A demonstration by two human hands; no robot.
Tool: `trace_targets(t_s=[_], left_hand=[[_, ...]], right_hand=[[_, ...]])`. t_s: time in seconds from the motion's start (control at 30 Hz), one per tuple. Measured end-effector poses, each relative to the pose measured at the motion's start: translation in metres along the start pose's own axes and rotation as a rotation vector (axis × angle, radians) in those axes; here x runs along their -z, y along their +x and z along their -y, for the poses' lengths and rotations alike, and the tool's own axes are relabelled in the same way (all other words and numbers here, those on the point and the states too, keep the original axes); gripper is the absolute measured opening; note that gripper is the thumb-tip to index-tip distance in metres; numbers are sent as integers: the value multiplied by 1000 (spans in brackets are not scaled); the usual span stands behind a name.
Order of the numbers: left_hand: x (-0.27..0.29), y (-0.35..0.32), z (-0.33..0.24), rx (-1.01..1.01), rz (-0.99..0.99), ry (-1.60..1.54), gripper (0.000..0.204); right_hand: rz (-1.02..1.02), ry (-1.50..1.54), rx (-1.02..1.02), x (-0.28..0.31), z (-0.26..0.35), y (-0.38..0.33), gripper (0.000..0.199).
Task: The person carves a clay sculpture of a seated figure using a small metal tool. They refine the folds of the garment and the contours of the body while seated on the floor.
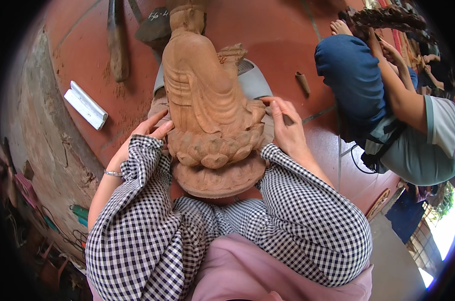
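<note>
A carved reddish-brown wooden statue (200, 95) of a robed, seated figure on a petalled base stands between my knees. Its top runs out of the upper edge of the picture. My left hand (152, 126) rests against the statue's left side, fingers apart, the fingertips partly hidden by the wood. On the opposite side, my right hand (287, 125) is curled, its index finger reaching to the edge of the carving. A small dark edge shows between its fingers; what it belongs to is too small to tell.
On the red tiles lie a white angular block (86, 105), a wooden-handled tool (118, 55), a dark block (154, 30) and a rolled brown piece (302, 84). Grey slippers (255, 83) flank the statue. A person in blue trousers (350, 75) sits at right, handling a dark carving (388, 19).
</note>
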State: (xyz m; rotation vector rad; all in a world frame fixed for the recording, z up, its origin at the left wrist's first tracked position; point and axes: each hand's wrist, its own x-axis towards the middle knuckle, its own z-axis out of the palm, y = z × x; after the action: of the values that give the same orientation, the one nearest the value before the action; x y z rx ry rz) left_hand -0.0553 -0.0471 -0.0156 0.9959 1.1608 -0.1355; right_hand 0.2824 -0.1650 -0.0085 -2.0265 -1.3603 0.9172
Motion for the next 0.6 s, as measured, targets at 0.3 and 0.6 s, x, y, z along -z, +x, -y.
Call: trace_targets(t_s=[0.3, 0.6], left_hand=[[17, 16, 38, -117, 37, 120, 88], [18, 67, 81, -34, -2, -1, 76]], right_hand=[[258, 338, -148, -3, 7, -3, 54], [382, 220, -112, 23, 34, -8, 54]])
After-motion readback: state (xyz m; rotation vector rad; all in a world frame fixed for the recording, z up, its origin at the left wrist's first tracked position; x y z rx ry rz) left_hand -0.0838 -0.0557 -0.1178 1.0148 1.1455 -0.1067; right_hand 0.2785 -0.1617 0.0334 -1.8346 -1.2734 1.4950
